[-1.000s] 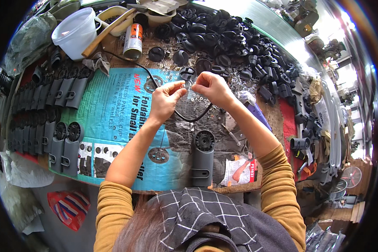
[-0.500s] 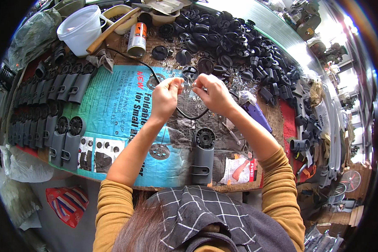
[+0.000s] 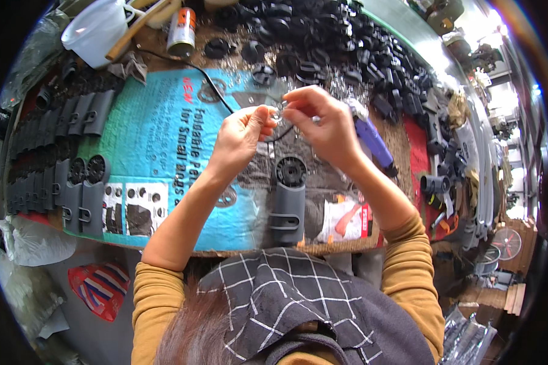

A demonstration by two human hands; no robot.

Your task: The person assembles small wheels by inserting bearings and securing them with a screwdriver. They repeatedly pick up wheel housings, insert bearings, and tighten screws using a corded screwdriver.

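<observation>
Above the middle of the worktable my left hand (image 3: 242,132) pinches a small shiny piece of bent metal wire (image 3: 276,115), its exact kind too small to tell. Close beside it, my right hand (image 3: 326,121) has thumb and forefinger together near the same piece; whether a second bit sits between them is hidden. Nearer to me stands a grey plastic housing (image 3: 286,210) with a round black toothed hub (image 3: 290,172) at its far end and a slotted tab near its base. Small metal bits lie strewn beyond my hands.
Rows of similar grey housings (image 3: 82,115) line the left side. Black plastic knobs (image 3: 323,36) are heaped at the back. A spray can (image 3: 181,33), a white bucket (image 3: 97,33) and a wooden handle (image 3: 134,35) stand back left. Right of my hands lies a purple tool (image 3: 374,143); a black cable (image 3: 207,79) crosses the printed cardboard (image 3: 146,134).
My view has shifted, so the table sits higher. My hands have come nearer to me, towards the grey housing, and my right hand has opened out a little from my left.
</observation>
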